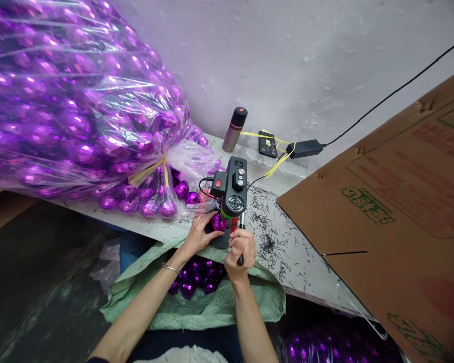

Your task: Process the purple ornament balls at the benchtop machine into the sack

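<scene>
My left hand [200, 234] pinches a shiny purple faceted ball [219, 222] between thumb and fingers. The ball sits right under the head of a small black bench machine [235, 185], which has a red switch and round grilles. My right hand [242, 249] is wrapped round the black-ended lever [242, 220] on the machine's right side. A red part [233, 225] shows between ball and lever. Below my hands, an open green woven sack [261, 290] holds several purple balls [188, 289].
A tied clear bag [79, 101] bulging with purple balls fills the left. Black bits litter the white table [306, 275]. A dark bottle [235, 130], black box [267, 144] and power adapter [306, 148] stand by the wall. A cardboard carton [401, 191] leans in at right.
</scene>
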{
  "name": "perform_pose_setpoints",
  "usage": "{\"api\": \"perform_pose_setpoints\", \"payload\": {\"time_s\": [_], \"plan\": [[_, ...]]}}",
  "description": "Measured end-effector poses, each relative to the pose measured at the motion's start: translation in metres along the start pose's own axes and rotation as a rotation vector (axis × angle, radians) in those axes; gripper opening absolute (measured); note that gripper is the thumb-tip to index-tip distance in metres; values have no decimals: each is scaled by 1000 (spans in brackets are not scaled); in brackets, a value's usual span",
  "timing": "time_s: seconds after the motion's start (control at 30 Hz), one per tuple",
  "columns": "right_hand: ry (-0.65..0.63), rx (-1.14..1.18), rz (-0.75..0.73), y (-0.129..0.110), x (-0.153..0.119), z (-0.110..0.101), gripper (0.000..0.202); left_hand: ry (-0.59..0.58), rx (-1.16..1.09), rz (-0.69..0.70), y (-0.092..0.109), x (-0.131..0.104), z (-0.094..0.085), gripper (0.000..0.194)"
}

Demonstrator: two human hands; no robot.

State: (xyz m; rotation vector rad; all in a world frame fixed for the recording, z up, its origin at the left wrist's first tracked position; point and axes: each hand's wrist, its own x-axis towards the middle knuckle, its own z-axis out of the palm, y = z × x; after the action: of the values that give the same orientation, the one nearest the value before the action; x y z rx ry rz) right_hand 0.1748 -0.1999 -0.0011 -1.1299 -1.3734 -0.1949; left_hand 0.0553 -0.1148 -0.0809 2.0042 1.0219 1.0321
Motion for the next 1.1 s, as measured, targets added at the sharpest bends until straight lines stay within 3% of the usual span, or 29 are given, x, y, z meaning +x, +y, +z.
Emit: {"api": "perform_pose_setpoints", "payload": {"time_s": [0.7, 0.87, 1.0, 1.1], "plan": [[-1, -52, -109, 11, -8, 5, 28, 24, -4, 15, -4, 0, 3, 60], [27, -13, -23, -7, 16, -1, 32, 24, 8, 24, -3, 4, 5, 60], [-6, 9, 128, -28, 49, -10, 31, 49, 39, 86, 4, -19, 4, 58], [-26, 0, 109, -33, 55, -13, 31, 40, 102, 165, 10, -52, -5, 63]]}}
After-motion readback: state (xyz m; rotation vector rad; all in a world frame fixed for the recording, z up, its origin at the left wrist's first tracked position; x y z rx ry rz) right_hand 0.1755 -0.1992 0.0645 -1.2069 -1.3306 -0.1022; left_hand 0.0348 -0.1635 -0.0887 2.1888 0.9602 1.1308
